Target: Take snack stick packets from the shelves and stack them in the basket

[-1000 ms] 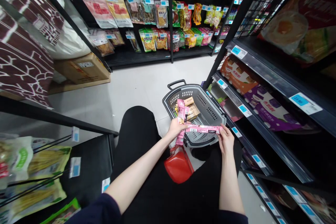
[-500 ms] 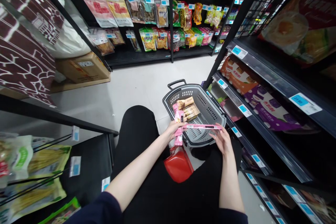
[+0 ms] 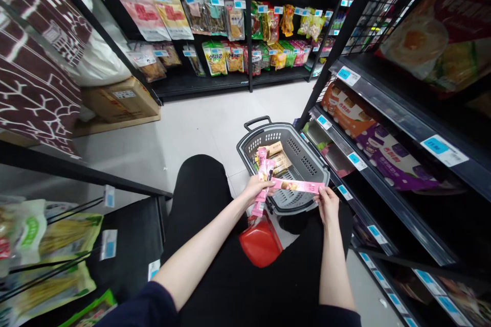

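Observation:
My left hand (image 3: 256, 189) is closed around a few slim pink sachets (image 3: 263, 195) that stand out lengthwise from it. Another pink sachet (image 3: 301, 186) stretches level between both hands. Its right end is pinched in the fingers of my right hand (image 3: 328, 202), and its left end meets my left hand. Beneath them stands a grey shopping basket (image 3: 307, 158) on the floor, with brown and gold packets (image 3: 282, 161) lying inside. A shiny red object (image 3: 261, 242) sits between my knees, just below my left hand; its kind I cannot make out.
A dark shelf (image 3: 383, 143) with orange and purple boxes (image 3: 395, 156) rises close on the right. Ahead, snack bags hang on a rack (image 3: 207, 82). To the left stand a cardboard box (image 3: 118, 99) and a low black shelf (image 3: 134, 230) with bagged goods.
The level pink sachet has turned from its thin edge to its broad printed face. My right fingers have closed on its end. The sachets in my left hand have shifted slightly.

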Available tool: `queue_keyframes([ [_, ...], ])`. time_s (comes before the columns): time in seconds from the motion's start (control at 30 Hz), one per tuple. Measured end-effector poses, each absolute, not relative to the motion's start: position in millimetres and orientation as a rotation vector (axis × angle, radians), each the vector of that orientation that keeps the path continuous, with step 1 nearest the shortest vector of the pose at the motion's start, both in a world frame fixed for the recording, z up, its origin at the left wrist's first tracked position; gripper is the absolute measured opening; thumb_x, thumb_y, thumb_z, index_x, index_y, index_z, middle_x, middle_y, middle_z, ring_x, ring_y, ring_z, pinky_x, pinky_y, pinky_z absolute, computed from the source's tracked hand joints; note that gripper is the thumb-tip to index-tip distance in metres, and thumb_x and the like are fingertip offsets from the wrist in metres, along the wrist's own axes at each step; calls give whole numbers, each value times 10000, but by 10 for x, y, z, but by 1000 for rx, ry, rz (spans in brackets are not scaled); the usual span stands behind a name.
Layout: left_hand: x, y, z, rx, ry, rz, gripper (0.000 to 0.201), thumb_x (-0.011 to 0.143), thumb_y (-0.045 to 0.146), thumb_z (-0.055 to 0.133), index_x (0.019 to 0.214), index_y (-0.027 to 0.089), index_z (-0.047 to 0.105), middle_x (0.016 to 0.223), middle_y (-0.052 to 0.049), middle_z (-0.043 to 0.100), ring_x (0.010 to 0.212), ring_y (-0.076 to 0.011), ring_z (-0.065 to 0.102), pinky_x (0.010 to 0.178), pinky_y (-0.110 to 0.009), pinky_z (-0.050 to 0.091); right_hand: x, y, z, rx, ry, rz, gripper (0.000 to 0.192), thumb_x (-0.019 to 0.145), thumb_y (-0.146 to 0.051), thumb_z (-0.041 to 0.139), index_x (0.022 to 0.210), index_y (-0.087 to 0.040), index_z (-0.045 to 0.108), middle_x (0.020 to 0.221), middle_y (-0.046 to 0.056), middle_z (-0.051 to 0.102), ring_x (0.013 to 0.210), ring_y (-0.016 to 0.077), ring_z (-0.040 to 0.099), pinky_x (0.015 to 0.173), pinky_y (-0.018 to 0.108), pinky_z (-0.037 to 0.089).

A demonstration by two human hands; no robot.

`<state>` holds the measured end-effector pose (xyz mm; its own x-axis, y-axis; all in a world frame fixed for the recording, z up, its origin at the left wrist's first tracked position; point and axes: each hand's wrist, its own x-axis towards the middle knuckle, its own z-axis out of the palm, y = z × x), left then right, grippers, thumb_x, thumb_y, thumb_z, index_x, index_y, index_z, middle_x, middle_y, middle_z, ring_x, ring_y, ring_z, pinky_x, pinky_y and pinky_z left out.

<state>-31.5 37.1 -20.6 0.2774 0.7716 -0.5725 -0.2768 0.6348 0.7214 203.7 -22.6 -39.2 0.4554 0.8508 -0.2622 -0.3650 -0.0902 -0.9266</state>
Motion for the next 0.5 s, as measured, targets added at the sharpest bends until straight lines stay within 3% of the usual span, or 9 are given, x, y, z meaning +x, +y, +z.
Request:
queue_keyframes([
  [0.17,-316,365,-217,593,1096,763,192,595,100,723,751,79,612,556,-70,656,490,-165,618,453,-247,524,2039,-217,-420,-1296,-480,1070,298,512,-344,774,670,-139,627,536,-23,597,396,72,492,394,191,357],
  [0.37,-321,367,-209,575,1124,760,198,576,110,734,732,91,613,558,-64,652,460,-157,602,426,-242,511,2022,-213,-398,-1288,-533,1053,503,553,-308,749,1017,-191,598,530,-50,577,400,90,508,388,194,350],
  [0.5,-320,369,-201,549,1125,766,215,575,123,744,742,92,613,558,-61,651,433,-142,586,399,-225,495,2037,-234,-373,-1264,-548,1102,284,581,-323,714,807,-158,660,617,9,636,420,98,522,414,222,388],
])
